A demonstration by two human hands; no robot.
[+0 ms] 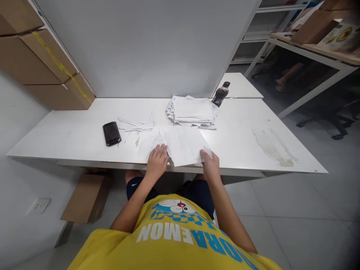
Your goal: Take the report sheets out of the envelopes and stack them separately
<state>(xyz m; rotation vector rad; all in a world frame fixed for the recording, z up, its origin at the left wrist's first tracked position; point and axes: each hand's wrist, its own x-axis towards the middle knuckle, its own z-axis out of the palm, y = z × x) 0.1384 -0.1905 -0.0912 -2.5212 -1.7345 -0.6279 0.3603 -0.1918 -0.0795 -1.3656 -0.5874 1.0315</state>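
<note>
Head view, left to right. Cardboard boxes point(56, 67) stacked at the left end of my white table point(70, 131); another carton point(87, 197) underneath. Black handheld device point(111, 133) lying flat, paper strips point(136, 124) just beside it. These crowd the surface beyond my left hand point(157, 161), which lies palm down on a loose sheet point(149, 144), fingers extended and close together; I cannot tell whether its thumb grips anything. White papers point(184, 145) lie between my hands near the front edge, one corner past it. Directly behind, an uneven paper stack point(194, 109) blocks the way back, with a grey partition point(152, 45) rising behind that. My right hand point(210, 163) has thumb and fingers closed narrow on the papers' right edge. Dark drink bottle point(221, 93) stands just beyond the stack's right side. Farther right, a dull smear point(275, 147) on the tabletop, then a separate desk point(317, 50) holding boxes.
</note>
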